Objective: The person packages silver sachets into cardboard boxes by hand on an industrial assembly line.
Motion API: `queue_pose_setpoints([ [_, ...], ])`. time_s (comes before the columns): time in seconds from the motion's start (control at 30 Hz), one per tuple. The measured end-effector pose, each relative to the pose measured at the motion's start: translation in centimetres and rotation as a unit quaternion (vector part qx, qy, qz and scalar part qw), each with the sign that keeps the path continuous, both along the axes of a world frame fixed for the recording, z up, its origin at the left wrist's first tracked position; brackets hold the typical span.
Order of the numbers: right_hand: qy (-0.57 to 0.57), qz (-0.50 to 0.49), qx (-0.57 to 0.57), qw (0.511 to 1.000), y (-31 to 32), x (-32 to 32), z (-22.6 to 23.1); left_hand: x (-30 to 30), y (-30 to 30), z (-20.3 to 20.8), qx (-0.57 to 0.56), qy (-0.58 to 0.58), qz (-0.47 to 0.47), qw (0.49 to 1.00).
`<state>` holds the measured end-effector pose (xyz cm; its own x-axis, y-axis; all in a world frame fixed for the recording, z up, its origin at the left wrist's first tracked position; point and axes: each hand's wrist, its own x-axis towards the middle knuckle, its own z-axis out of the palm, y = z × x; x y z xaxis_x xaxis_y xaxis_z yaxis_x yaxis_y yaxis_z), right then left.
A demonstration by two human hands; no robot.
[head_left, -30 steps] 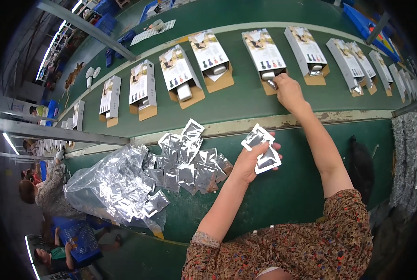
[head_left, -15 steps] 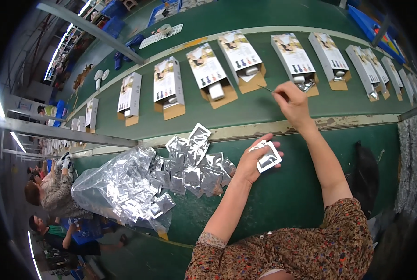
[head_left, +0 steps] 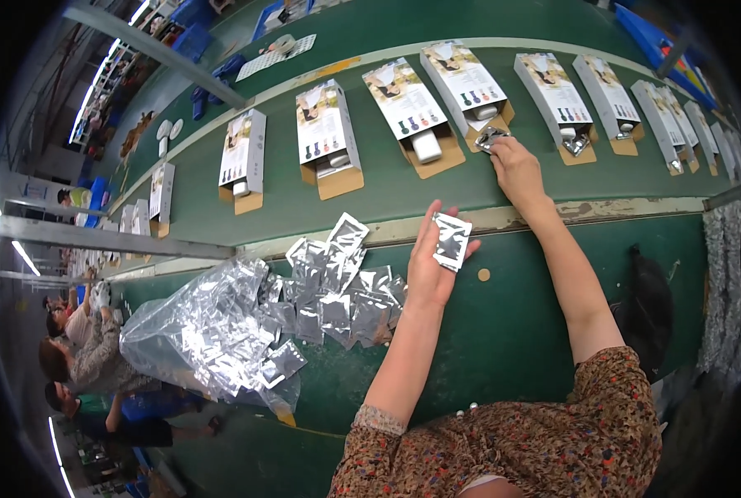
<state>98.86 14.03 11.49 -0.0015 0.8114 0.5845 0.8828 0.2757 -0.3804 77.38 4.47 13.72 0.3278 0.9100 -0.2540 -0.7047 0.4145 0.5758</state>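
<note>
From my remote feed, I see the right hand (head_left: 518,170) with its fingers pinched nearly together on a crumpled silver packet (head_left: 490,137), at the open end of a carton (head_left: 463,79). The left hand (head_left: 427,270) has its fingers partly open, holding foil packets (head_left: 452,241) against them, above the green tabletop (head_left: 516,349). The carton carries a printed photo and a row of small coloured product pictures; I can't read its lettering.
</note>
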Motion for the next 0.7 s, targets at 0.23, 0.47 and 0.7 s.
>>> queue_pose_setpoints([
  [0.23, -0.046, -0.035, 0.034, 0.998, 4.2, 1.1, -1.6, -0.6, -0.6, -0.7, -0.013, 0.017, -0.032, 0.999],
  [0.47, 0.211, 0.028, -0.166, 0.963, -5.1, -3.6, 5.5, -1.0, 1.1, 0.0, 0.016, 0.046, -0.031, 0.998],
  [0.7, 0.466, 0.124, -0.372, 0.793, -9.0, -5.1, 5.4, -1.3, 0.3, -0.6, 0.005, 0.035, -0.081, 0.996],
])
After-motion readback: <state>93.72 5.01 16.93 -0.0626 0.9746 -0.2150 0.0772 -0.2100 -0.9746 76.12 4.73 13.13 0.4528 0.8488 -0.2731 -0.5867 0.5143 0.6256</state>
